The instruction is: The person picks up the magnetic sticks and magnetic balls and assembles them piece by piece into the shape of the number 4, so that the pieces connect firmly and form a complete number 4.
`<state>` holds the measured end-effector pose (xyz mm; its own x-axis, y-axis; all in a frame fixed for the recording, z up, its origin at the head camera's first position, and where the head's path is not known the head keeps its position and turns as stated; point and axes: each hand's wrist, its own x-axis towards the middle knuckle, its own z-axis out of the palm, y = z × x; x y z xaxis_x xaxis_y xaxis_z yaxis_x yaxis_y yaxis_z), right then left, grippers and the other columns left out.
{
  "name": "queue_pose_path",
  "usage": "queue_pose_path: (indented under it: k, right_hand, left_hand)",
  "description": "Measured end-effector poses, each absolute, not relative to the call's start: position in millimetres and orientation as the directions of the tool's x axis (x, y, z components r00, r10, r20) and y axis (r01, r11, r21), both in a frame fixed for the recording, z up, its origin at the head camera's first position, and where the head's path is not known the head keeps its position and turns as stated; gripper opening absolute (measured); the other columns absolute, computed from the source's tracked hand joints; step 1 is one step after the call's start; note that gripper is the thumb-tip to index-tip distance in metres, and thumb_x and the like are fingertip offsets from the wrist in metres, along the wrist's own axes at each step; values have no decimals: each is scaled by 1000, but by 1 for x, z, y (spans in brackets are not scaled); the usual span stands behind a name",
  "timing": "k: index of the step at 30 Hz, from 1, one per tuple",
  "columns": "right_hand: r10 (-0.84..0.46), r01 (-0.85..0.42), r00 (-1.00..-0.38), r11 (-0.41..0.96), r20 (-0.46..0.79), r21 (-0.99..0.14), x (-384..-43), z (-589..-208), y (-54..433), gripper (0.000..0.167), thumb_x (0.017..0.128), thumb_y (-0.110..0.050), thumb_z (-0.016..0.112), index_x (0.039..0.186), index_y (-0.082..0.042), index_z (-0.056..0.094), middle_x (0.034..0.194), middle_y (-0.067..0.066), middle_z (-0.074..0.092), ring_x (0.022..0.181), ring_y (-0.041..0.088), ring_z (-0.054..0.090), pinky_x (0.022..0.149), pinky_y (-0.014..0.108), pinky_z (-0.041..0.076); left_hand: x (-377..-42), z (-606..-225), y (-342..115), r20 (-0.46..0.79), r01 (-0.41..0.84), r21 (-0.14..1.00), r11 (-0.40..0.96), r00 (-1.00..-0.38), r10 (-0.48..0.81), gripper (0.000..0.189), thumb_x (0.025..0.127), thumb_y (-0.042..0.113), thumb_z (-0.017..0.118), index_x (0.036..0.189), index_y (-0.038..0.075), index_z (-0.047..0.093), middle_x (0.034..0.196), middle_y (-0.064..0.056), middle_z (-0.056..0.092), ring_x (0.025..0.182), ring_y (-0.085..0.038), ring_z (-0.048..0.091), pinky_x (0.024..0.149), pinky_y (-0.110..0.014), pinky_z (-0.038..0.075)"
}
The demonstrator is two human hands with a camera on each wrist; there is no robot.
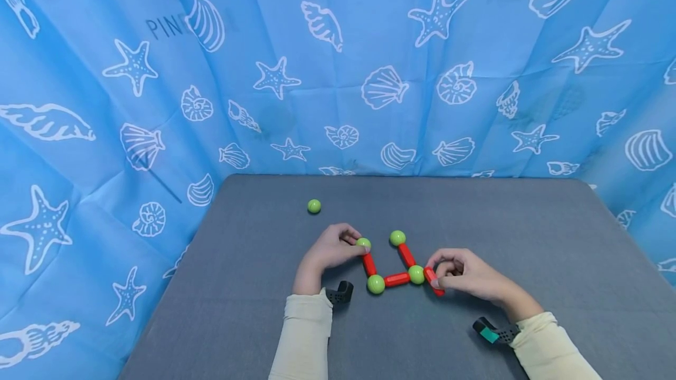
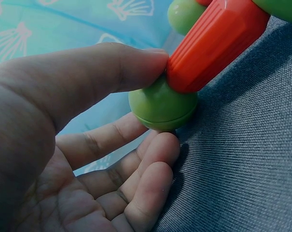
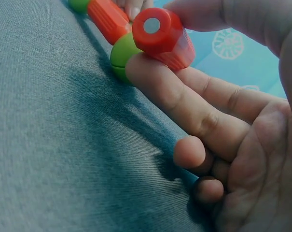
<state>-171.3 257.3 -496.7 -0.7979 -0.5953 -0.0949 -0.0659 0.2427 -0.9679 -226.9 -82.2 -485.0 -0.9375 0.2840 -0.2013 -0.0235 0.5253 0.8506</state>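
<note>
Red magnetic rods and green balls form an open, U-like shape on the table. My left hand (image 1: 331, 251) pinches the green ball (image 2: 160, 104) at its left end, thumb on one side and fingers on the other. From that ball a red rod (image 1: 369, 264) runs to a near corner ball (image 1: 376, 284). A second rod (image 1: 397, 279) joins it to the right corner ball (image 1: 416, 274); another rod (image 1: 406, 255) leads to the far ball (image 1: 398, 238). My right hand (image 1: 470, 274) pinches a separate red rod (image 3: 165, 38) beside the right corner ball; whether they touch I cannot tell.
A loose green ball (image 1: 314, 206) lies toward the back left of the grey table (image 1: 253, 263). Behind the table hangs a blue curtain (image 1: 338, 75) printed with shells and starfish. Each wrist wears a dark strap, the right one (image 1: 496, 331) with a green patch.
</note>
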Motion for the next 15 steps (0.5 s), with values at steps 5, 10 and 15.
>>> queue_pose_path:
  k: [5, 10, 15]
  right_hand:
    - [-602, -66, -793, 237, -93, -969, -171, -496, 257, 28, 97, -3, 69, 121, 11, 61, 86, -2, 72, 73, 5, 57, 66, 26, 47]
    - [-609, -62, -787, 237, -98, -970, -170, -495, 258, 27, 97, -3, 69, 119, 11, 62, 86, -3, 73, 72, 4, 57, 65, 25, 47]
    - [-611, -52, -783, 249, -115, -967, -170, -494, 259, 24, 98, -4, 69, 117, 11, 65, 80, -5, 70, 70, 2, 54, 63, 24, 45]
  left_hand:
    - [-228, -485, -82, -205, -24, 849, 527, -935, 288, 32, 90, 34, 86, 113, 15, 74, 108, -2, 70, 96, -18, 63, 88, -38, 54]
    - [-228, -487, -82, -208, -25, 847, 530, -935, 288, 32, 90, 34, 86, 113, 16, 74, 108, -2, 70, 96, -18, 63, 88, -38, 54]
    - [-228, -487, -81, -212, -32, 848, 530, -935, 283, 33, 89, 34, 86, 113, 15, 74, 108, -2, 70, 96, -19, 63, 87, -37, 53]
